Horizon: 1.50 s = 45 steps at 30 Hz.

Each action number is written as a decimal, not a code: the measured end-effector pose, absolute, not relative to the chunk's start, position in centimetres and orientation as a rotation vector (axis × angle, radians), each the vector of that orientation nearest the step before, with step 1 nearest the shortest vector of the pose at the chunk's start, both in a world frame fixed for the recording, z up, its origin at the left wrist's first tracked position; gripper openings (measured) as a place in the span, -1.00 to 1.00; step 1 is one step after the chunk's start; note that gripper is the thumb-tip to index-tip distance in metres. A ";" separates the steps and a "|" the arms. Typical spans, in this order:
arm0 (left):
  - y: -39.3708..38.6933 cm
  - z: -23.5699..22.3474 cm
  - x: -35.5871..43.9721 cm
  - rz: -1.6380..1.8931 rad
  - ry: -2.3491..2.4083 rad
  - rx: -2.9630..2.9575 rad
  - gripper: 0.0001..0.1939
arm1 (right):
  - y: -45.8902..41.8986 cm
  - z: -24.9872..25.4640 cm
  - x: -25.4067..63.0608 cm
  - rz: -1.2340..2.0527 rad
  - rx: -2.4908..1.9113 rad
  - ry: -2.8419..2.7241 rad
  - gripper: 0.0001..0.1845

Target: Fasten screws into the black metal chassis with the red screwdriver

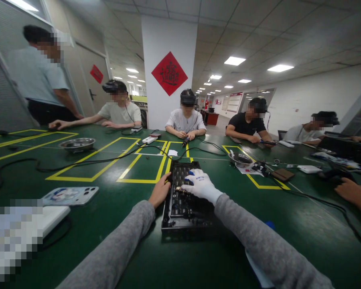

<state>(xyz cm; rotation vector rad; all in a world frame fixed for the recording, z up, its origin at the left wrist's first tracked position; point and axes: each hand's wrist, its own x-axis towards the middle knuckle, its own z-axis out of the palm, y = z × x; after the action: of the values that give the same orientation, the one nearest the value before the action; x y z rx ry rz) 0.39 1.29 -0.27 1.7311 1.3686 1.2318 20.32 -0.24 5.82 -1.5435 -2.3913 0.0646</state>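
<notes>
A shallow black rectangular plastic case (176, 224) with rows of round recesses inside lies lengthwise in front of me. My left hand (160, 192), bare, is closed along its left edge; a tiny yellow spot shows by the fingertips. Above the case's interior is my right hand (202, 185), in a white glove with blue fingertips. Its fingers are bent down and drawn together near a small gold-and-dark piece (179, 189). Whether they pinch that piece is too small to tell. The right palm and sleeve cover part of the case's right side.
Left of me lie a patterned phone (70, 196) and a white box (52, 218). Metal bowls stand at left (77, 144) and right (240, 159). Black cables (108, 159) cross the green table (132, 249). A brown wallet-like item (282, 174) lies right. Several people sit around the table.
</notes>
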 end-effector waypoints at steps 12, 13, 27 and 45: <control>-0.2 -0.9 -1.1 1.149 1.324 1.948 -0.46 | -4.9 7.4 20.4 0.323 -1.045 -2.440 -0.78; -0.3 -0.9 -1.1 1.138 1.335 1.955 -0.46 | -6.1 7.4 20.4 0.362 -0.971 -2.433 -0.80; -0.6 -0.8 -0.9 1.115 1.374 1.975 -0.47 | -10.5 7.3 20.2 0.375 -1.017 -2.521 -0.86; -0.7 -0.8 -0.8 1.114 1.404 2.003 -0.48 | -10.4 6.3 20.3 0.394 -0.990 -2.463 -0.88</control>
<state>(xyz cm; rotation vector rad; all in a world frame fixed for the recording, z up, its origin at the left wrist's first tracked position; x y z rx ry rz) -0.80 -0.74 -0.76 2.0033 1.4036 1.1138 20.27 -10.44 6.26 -0.9902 -2.4632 0.3943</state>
